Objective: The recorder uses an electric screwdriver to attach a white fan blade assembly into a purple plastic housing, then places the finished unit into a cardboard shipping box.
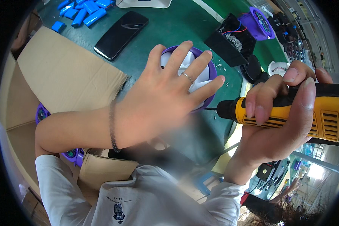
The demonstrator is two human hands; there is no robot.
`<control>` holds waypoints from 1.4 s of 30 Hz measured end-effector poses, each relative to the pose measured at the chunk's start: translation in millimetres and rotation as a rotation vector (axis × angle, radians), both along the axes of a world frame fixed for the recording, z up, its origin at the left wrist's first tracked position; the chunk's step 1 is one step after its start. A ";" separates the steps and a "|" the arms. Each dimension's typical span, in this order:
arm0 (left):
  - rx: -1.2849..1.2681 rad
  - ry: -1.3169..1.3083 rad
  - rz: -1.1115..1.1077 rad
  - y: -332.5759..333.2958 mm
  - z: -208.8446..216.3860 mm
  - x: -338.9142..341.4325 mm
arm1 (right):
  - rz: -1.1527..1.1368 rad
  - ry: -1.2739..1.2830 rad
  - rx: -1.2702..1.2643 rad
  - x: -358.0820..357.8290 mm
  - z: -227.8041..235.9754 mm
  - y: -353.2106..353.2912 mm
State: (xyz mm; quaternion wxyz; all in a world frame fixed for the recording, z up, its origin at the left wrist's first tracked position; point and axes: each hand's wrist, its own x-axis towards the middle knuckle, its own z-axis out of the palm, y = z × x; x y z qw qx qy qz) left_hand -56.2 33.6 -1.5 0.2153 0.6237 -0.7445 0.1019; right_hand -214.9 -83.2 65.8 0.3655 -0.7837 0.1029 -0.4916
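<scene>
My left hand [164,88] spreads its fingers over a round purple housing [213,68] with white curved parts inside, holding it on the green table; the thumb is hidden. In my right hand [271,141] is a yellow and black power screwdriver [329,118], lying sideways with fingers and thumb around its body. Its thin dark bit points left and meets, or nearly meets, the lower right side of the housing. Whether it sits in a screw cannot be made out.
An open cardboard box [67,79] with purple units inside stands at left. Beyond lie a black phone [121,35] and several blue wrapped cells [90,7]. A black bin [229,39] of small screws and wires, and another purple unit [257,24], stand at far right. Loose screws dot the table.
</scene>
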 end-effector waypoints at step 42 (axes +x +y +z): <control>0.124 -0.033 -0.139 -1.9 18.1 15.0 | -0.228 -0.281 0.196 6.6 13.6 -7.3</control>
